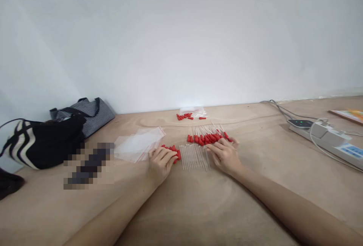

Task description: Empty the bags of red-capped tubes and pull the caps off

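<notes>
My left hand (162, 162) rests at a small pile of red rubber bulbs (178, 151), its fingers curled and closed at the near bulbs, partly hiding them. To its right lies a row of thin clear glass tubes (194, 157), side by side. My right hand (225, 154) lies at the right end of this row, fingers spread, the index fingertip at the upper end of the last tube. Just beyond it are several assembled droppers (205, 138), red bulbs towards me and tubes pointing away; my right fingers cover some of them.
Clear zip bags (138, 144) lie left of my left hand. Farther back are loose red bulbs (184, 116) and a plastic bag (193, 110) near the wall. A black bag (56, 140) and a striped bag (99, 113) stand left; a power strip (337, 145) with cables lies right.
</notes>
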Motion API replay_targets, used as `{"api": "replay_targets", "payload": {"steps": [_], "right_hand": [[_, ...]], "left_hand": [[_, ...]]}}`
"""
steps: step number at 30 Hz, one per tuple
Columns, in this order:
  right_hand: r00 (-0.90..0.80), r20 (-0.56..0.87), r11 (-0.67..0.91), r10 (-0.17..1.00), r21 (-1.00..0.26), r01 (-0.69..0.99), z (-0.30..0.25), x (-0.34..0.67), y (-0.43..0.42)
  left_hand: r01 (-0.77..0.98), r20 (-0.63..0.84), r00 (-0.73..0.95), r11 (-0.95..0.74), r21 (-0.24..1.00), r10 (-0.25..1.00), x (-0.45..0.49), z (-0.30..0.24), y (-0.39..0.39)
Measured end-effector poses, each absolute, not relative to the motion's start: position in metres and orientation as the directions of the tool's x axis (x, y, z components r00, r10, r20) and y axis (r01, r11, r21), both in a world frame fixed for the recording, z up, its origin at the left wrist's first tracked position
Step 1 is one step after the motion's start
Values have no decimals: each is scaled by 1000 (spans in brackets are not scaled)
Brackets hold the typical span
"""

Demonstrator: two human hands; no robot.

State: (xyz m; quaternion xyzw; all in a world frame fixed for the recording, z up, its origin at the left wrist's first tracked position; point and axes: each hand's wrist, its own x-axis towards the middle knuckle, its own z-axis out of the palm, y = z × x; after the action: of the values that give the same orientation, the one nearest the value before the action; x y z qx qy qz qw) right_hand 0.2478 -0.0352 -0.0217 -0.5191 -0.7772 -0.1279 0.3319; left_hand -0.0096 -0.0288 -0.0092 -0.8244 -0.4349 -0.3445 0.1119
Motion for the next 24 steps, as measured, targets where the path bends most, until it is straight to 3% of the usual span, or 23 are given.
{"api": "replay_targets", "payload": {"steps": [5,10,15,19,24], "right_hand": [[-191,573,332,797,-151,931,-25,245,-34],[-184,476,323,860,-229,918,-33,245,-35],[-146,465,334,873,-350,875,-34,236,-34],[-153,460,349,875,-380,856,-33,230,-33],[-168,421,360,891,-432,827,-32,224,-37]], "left_hand": [[686,681,333,-663,299,652,-24,3,-20],[613,399,563,-689,386,724,-46,24,-22],[647,185,635,-647,403,750,-49,28,-29],[650,172,656,-665,368,735,-47,22,-27],[672,303,599,-671,314,741,-46,12,-20]]}}
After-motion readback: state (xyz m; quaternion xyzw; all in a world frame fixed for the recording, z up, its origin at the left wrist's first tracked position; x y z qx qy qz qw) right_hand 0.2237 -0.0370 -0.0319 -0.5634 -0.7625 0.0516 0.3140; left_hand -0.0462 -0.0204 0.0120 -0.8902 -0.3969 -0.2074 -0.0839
